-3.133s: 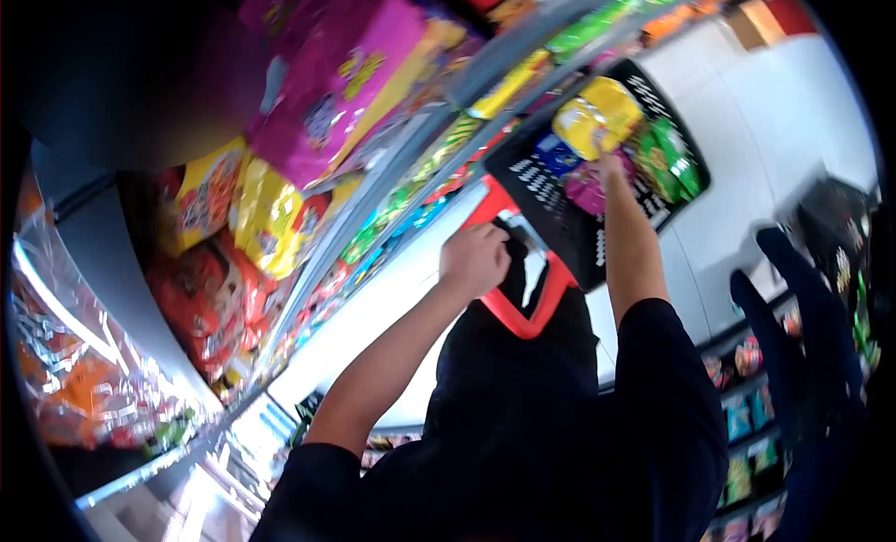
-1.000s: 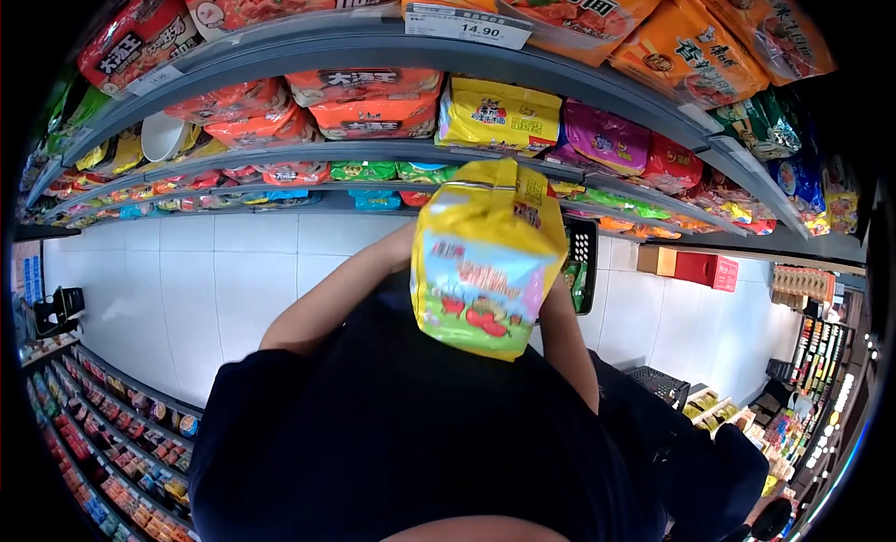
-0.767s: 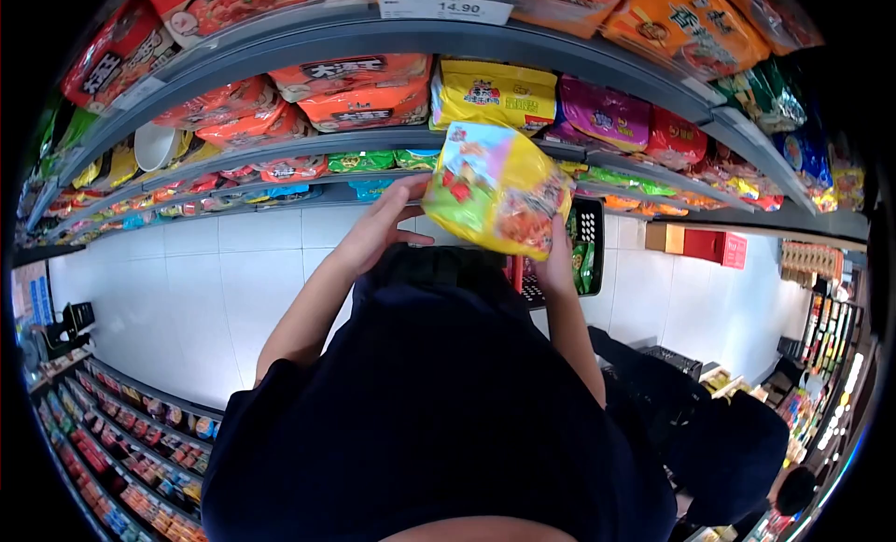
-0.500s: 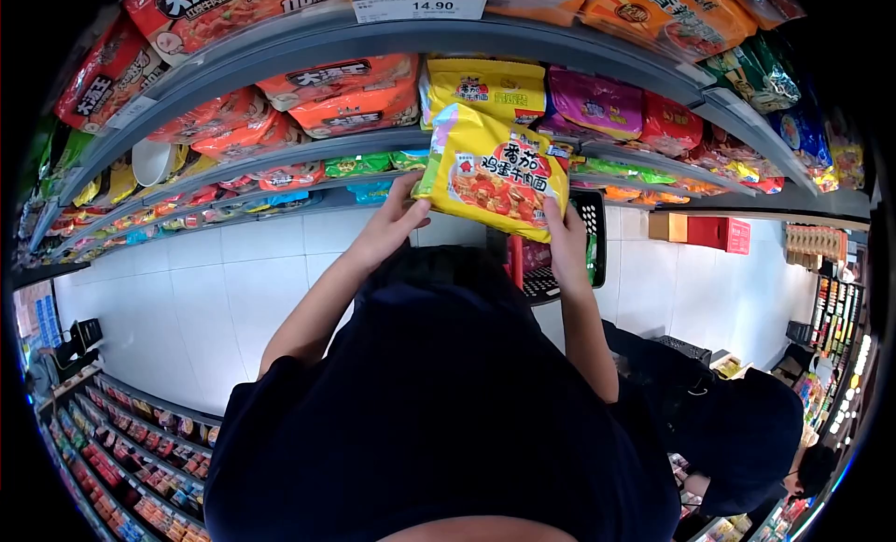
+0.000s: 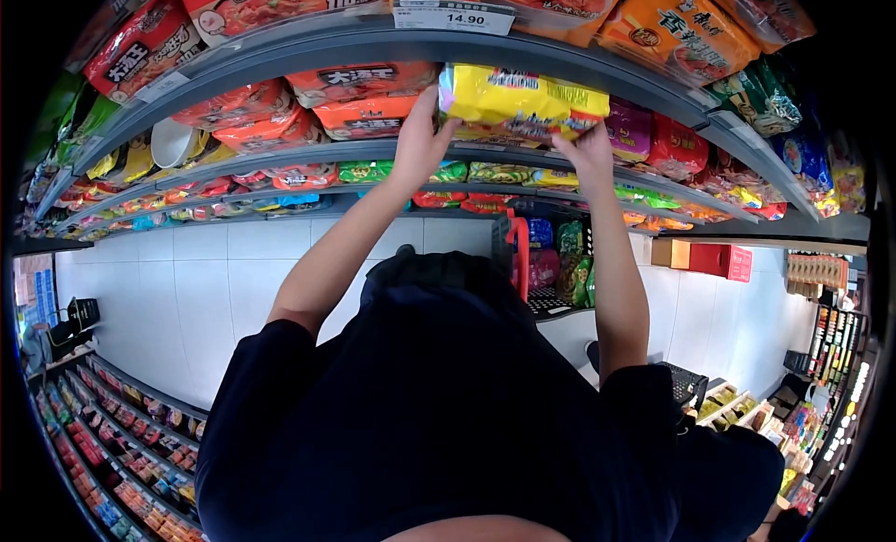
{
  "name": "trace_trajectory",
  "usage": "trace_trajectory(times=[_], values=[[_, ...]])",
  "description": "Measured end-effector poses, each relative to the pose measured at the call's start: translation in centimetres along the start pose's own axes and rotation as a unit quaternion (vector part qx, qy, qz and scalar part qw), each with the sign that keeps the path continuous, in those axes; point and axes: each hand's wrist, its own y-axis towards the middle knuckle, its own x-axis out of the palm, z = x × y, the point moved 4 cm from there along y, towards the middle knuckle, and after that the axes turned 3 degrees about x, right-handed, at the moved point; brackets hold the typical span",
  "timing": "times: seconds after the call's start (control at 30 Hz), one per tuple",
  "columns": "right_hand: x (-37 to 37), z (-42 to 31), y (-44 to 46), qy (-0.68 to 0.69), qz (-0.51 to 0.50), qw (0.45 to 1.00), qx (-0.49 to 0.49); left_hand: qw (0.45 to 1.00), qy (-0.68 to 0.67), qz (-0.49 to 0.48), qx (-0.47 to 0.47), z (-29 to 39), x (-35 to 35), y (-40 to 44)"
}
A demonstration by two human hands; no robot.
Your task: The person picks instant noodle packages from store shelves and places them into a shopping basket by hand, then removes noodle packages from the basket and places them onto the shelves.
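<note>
Between my two hands is a yellow noodle pack (image 5: 523, 98), held at the shelf opening in front of the yellow packs there. My left hand (image 5: 422, 140) grips its left end, and my right hand (image 5: 588, 152) grips its lower right corner. Red-orange noodle packs (image 5: 364, 117) lie to its left on the same shelf, and a purple pack (image 5: 628, 131) is just to its right. Below my right hand, a black basket (image 5: 551, 304) with a red handle (image 5: 519, 248) holds blue, pink and green packs.
A grey shelf edge with a price tag (image 5: 454, 19) runs above my hands, with orange packs (image 5: 677, 28) over it. Cartons, one a red box (image 5: 721, 260), stand on the floor at right. A person in dark clothes (image 5: 733, 477) is at lower right. More shelves (image 5: 121, 449) line the lower left.
Both hands have moved up and forward with the yellow pack, from in front of the shelf to the shelf opening. The pack is tilted flatter, and more of the basket shows.
</note>
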Motion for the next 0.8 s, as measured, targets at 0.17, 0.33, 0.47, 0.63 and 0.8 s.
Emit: trace_trajectory(times=[0.17,0.33,0.47,0.63,0.8], values=[[-1.1,4.6,3.7,-0.057,0.005,0.998,0.019,0.971,0.209,0.070,0.093,0.6,0.2,1.1],[-0.5,3.6,3.0,-0.070,0.046,0.996,0.025,0.992,0.042,0.105,0.060,0.6,1.1,-0.5],[-0.3,3.5,3.1,-0.046,0.054,0.997,0.021,0.996,0.011,0.072,0.042,1.1,2.2,-0.3],[-0.7,4.5,2.6,-0.034,0.073,0.997,0.020,0.995,0.075,0.036,0.059,0.8,2.1,-0.9],[0.8,3.0,2.0,-0.011,0.106,0.993,-0.056,0.999,0.009,0.012,0.033,0.9,1.7,-0.8]])
